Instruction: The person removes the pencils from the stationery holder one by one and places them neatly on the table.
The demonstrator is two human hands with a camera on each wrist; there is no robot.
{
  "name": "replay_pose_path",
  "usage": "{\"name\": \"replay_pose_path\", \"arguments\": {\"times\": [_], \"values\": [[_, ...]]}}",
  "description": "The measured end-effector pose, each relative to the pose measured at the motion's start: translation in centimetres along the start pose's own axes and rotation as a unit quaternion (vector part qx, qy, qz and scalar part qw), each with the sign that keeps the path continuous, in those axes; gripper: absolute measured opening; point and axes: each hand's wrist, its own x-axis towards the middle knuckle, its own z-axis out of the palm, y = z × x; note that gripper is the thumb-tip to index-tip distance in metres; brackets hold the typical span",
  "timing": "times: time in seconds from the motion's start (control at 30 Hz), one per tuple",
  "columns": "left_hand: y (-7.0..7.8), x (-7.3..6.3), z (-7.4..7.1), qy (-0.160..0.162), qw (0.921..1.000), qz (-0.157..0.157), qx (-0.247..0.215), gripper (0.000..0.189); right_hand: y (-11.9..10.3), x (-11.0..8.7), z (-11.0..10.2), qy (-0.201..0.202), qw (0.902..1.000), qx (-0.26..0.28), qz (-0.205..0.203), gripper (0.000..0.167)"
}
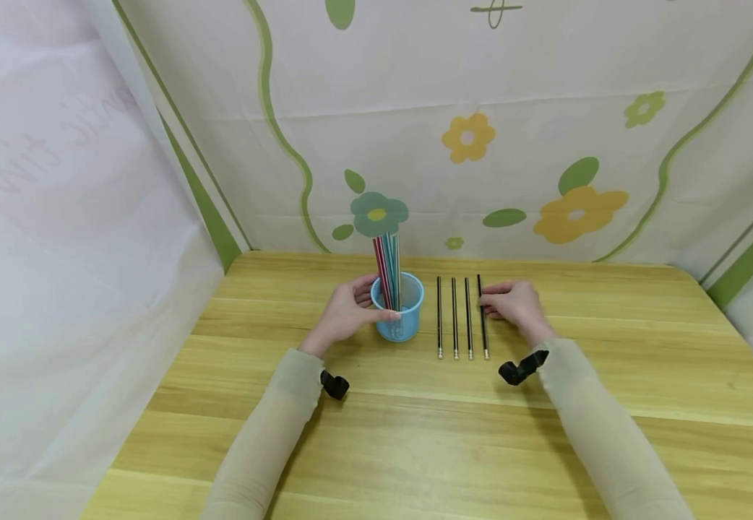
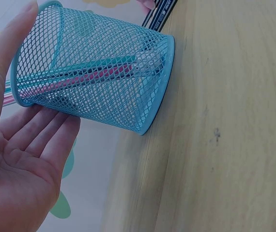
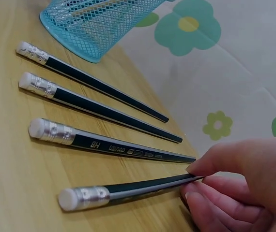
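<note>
My left hand (image 1: 344, 314) holds a light blue mesh pencil cup (image 1: 410, 326) at its rim, thumb across the near side and fingers around the far-left side. Several pink-red and teal pencils (image 1: 386, 267) lean in the cup, eraser ends down in the left wrist view. To the cup's right, black pencils lie side by side with white erasers toward me. My right hand (image 1: 514, 302) pinches the rightmost black pencil (image 3: 138, 187) near its far end between thumb and fingers. Three other black pencils (image 3: 111, 94) lie between it and the cup.
All of this stands on a wood-grain table (image 1: 415, 448). A white cloth with printed flowers (image 1: 467, 137) hangs behind the table's back edge, and another white cloth (image 1: 58, 289) hangs on the left. Black wrist cameras (image 1: 523, 367) sit on both sleeves.
</note>
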Motion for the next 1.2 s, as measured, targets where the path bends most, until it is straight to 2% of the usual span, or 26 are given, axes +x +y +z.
{"name": "replay_pose_path", "arguments": {"times": [0.37, 0.63, 1.2], "values": [[-0.03, -0.02, -0.06, 0.001, 1.0000, -0.004, -0.001, 0.080, -0.24, -0.03, 0.39, 0.020, 0.9989, -0.043, -0.006, 0.034], [0.01, 0.01, 0.04, 0.002, 1.0000, -0.003, -0.001, 0.080, -0.16, 0.07, 0.44, 0.020, 0.9971, -0.071, -0.020, 0.033], [-0.47, 0.17, -0.03, 0.000, 1.0000, -0.003, 0.001, 0.080, 0.08, 0.06, 0.43, 0.020, 0.9963, -0.080, -0.024, 0.033]]}}
